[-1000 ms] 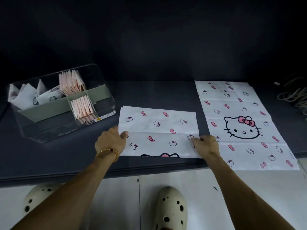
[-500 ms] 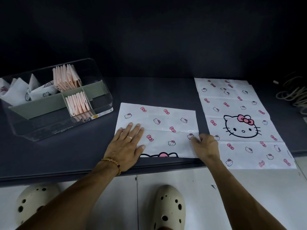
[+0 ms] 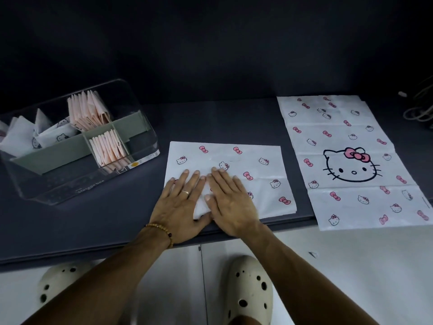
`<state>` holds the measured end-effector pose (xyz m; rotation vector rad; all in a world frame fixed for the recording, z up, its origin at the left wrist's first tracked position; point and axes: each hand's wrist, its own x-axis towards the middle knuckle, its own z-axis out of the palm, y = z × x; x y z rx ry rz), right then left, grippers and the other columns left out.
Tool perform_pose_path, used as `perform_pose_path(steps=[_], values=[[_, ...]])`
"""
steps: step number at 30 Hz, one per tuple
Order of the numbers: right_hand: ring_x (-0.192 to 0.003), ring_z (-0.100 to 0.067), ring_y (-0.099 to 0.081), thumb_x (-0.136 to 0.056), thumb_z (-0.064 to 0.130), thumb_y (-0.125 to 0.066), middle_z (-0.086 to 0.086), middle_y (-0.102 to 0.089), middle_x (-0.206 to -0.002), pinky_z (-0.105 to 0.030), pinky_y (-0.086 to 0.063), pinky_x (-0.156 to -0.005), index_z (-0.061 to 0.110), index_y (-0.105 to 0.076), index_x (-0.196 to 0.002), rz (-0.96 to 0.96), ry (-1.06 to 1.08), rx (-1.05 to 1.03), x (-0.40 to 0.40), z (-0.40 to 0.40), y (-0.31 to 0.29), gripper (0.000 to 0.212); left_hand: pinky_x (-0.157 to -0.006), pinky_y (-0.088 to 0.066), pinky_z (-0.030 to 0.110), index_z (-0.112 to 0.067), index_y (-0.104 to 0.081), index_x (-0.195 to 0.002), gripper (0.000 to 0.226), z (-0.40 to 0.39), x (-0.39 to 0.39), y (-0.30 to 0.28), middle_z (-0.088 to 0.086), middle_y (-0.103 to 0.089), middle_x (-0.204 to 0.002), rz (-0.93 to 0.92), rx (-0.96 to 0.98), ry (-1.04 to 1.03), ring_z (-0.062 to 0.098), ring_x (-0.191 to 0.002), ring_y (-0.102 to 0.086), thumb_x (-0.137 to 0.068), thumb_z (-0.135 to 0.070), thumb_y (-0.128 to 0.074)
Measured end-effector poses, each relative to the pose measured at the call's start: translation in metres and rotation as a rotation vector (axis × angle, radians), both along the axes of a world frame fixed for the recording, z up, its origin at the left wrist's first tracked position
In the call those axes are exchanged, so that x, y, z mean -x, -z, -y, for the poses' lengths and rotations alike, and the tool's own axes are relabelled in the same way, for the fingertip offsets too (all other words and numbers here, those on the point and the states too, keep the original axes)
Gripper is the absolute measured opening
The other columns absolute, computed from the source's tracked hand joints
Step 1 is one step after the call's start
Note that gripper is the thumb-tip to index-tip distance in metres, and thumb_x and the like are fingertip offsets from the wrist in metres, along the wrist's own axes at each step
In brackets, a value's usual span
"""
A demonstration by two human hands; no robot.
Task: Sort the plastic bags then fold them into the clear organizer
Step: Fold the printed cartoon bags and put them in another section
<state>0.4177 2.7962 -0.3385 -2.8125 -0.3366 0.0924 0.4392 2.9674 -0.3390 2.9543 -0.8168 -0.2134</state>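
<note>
Head view shows both hands lying flat, fingers straight, side by side on the folded bag (image 3: 234, 174) near the counter's (image 3: 222, 123) front edge. The left hand (image 3: 181, 202) and right hand (image 3: 230, 205) press its left half, apparently to flatten the fold and sharpen the crease before the next fold. The bag's right half lies bare beyond the right hand. A second bag (image 3: 351, 160) lies spread open toward the right edge, likely waiting its turn. The clear organizer (image 3: 77, 146) sits at the left, well apart from the hands, already holding folded bags in its compartments.
</note>
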Motion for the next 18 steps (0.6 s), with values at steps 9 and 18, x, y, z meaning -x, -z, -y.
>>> perform_pose_path(steps=[9,18], values=[[-0.148,-0.015,0.006,-0.093,0.067,-0.013,0.001,0.002,-0.161,-0.039,-0.004,-0.121,0.015,-0.005,-0.154,-0.077,-0.074,0.311,0.031,0.106,-0.014,0.080,-0.116,0.012,0.038,-0.025,0.015,-0.149,0.092,-0.003,-0.003,0.000,-0.006,0.022,-0.155,-0.028,0.001,0.005,0.016,-0.142,0.024,-0.079,-0.079,-0.007],[-0.140,-0.029,-0.034,-0.095,0.047,-0.047,-0.011,-0.037,-0.151,-0.039,-0.030,-0.114,0.015,-0.045,-0.142,-0.028,-0.099,0.166,0.046,0.115,-0.039,0.056,-0.116,0.011,0.037,-0.036,-0.009,-0.149,0.080,-0.003,-0.006,-0.004,-0.007,0.008,-0.159,-0.090,0.077,-0.005,0.015,-0.145,0.017,-0.082,-0.077,-0.027]])
